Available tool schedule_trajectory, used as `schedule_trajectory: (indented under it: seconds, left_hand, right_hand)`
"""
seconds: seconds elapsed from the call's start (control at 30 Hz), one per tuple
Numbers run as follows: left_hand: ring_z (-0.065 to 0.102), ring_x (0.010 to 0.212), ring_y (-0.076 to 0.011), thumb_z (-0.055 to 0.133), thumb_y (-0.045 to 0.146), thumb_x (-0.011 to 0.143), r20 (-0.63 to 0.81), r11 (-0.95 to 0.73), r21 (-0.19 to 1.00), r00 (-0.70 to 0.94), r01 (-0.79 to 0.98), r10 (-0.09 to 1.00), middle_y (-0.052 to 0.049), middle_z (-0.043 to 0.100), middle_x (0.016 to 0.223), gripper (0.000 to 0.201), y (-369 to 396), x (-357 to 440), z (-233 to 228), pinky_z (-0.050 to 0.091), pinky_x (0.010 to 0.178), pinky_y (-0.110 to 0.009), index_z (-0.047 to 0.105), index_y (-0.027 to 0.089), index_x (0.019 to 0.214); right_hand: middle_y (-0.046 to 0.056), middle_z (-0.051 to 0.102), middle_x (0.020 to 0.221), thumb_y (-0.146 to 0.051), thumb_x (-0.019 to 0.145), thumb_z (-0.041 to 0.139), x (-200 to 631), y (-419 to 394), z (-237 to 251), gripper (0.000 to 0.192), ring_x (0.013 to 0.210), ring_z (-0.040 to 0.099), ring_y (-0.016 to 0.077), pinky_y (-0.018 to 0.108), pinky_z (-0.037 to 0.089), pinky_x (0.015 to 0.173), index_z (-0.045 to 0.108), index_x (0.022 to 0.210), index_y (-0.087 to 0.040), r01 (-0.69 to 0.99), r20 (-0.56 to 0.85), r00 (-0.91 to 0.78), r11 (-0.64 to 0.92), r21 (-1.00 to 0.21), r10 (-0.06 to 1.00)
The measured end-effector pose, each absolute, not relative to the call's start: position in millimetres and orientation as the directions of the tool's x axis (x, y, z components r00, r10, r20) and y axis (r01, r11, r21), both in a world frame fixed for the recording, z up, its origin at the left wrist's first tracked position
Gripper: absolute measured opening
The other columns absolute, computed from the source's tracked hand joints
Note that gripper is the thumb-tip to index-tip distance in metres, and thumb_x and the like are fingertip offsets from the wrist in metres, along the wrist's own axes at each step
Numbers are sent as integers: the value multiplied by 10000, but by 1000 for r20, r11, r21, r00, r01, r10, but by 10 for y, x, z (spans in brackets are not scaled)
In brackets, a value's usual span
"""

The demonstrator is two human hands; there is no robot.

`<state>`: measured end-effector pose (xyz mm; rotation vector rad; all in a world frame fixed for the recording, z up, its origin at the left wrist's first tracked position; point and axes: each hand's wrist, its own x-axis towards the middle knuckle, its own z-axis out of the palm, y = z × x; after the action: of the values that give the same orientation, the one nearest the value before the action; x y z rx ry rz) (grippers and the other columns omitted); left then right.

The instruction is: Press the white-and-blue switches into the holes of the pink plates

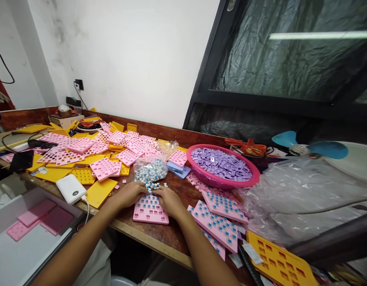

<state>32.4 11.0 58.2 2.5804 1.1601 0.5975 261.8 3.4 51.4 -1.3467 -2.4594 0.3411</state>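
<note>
A pink board [150,216] with square holes lies flat near the table's front edge. Small blue-and-white switches sit in its upper rows, while its lower holes show bare pink. My left hand [134,193] is at the board's upper left corner, fingers bent inward and closed. Across from it, my right hand [169,200] bends over the upper right corner, its fingers closed too. Their fingertips are small and partly hidden, so what they pinch cannot be made out. Loose switches [152,186] spill just beyond the fingers from a clear plastic bag [151,169] full of them.
Pink boards [220,228] filled with switches are stacked at right, below a pink basket [256,176] of purple pieces. Pink and yellow panels [102,192] cover the left side. A white power bank [70,188] with a cable lies near the edge. An open drawer [31,254] holds pink panels.
</note>
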Motion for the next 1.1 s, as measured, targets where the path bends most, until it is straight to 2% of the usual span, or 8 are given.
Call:
schedule_trajectory:
  seconds: [0.13,0.27,0.47,0.6,0.7,0.87,1.0,1.1]
  left_hand:
    - [692,980,-192,534,34,832,187,-670,375,656,641,731,-34,760,1060,402,278,334,601,482,870,-258,795,274,1022]
    - [702,926,-197,605,91,822,125,-660,364,667,658,734,-33,774,1010,319,378,381,631,485,831,-249,806,277,987]
    - [701,867,-216,641,163,826,82,-581,297,586,758,806,-42,775,896,199,447,524,628,478,778,-269,797,281,860]
    - [701,839,-267,694,206,798,83,-509,249,505,824,859,-88,765,849,115,408,592,604,481,770,-322,785,251,851]
    - [702,818,-273,728,220,778,94,-479,243,471,844,877,-80,752,786,73,375,602,646,481,768,-329,782,249,818]
    - [695,863,-230,686,197,833,186,-513,312,478,800,859,-51,758,898,128,205,520,828,478,777,-292,784,262,883]
    - [680,919,-172,619,181,915,275,-578,415,508,703,816,-35,733,1030,184,-161,372,877,487,818,-246,766,252,1000]
    - [671,936,-163,608,182,937,321,-583,498,488,642,812,-38,713,1038,160,-476,245,782,497,842,-245,755,234,974]
  right_hand:
    - [72,756,1067,-145,918,532,2708,76,517,312,1015,667,216,274,447,897,801,1052,-232,814,152,-424,449,-369,893]
    - [86,777,1040,-161,913,553,2783,154,478,265,990,689,225,286,458,870,802,996,-203,835,162,-343,379,-399,925]
    - [84,789,989,-106,817,664,2896,226,411,182,950,707,241,307,484,855,786,923,-190,833,192,-242,305,-462,951]
    - [100,759,1062,-80,822,648,2915,175,486,260,998,680,227,311,485,907,761,1040,-166,794,263,-254,356,-493,931]
    - [87,740,1083,-95,844,637,2910,114,574,266,992,676,202,297,497,906,756,1069,-171,658,346,-316,467,-591,883]
    - [73,738,981,-140,804,688,2897,56,638,144,933,681,216,331,511,873,764,924,-166,443,422,-322,529,-724,847]
    - [68,759,988,-137,797,695,2881,1,665,166,926,689,217,332,514,878,760,946,-170,421,374,-355,504,-754,857]
    - [61,761,988,-151,799,729,2859,-74,725,174,904,684,215,317,508,845,766,966,-180,446,346,-403,512,-734,848]
